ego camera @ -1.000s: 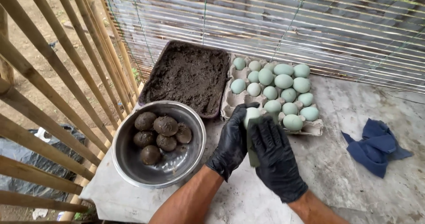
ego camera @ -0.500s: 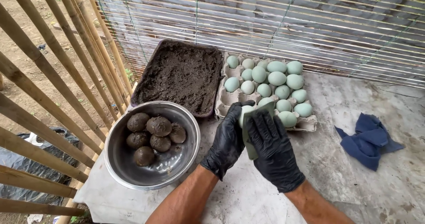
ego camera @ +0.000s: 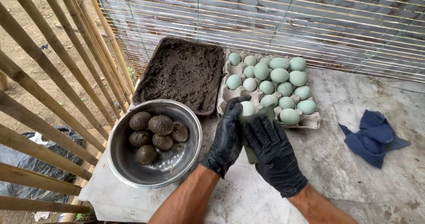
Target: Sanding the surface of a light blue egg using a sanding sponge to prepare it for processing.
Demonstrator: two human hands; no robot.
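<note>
Both my hands wear black gloves and meet over the grey table. My left hand (ego camera: 227, 138) is closed around a pale green egg (ego camera: 247, 108), whose top shows above the fingers. My right hand (ego camera: 275, 156) presses a green pad (ego camera: 249, 155) against the egg; only the pad's edges show between the hands. Just behind the hands is a cardboard egg tray (ego camera: 310, 122) with several pale blue-green eggs (ego camera: 279, 75). To the left, a steel bowl (ego camera: 177, 171) holds several mud-coated eggs (ego camera: 160, 124).
A dark tray of black mud (ego camera: 183, 71) lies behind the bowl. A crumpled blue cloth (ego camera: 372, 137) rests on the table at the right. Slanted bamboo poles (ego camera: 48, 73) fence the left side, and a slatted blind (ego camera: 287, 16) closes the back.
My hands stay together around the egg and pad, with only small shifts of the fingers. The view has moved slightly; nothing else has shifted.
</note>
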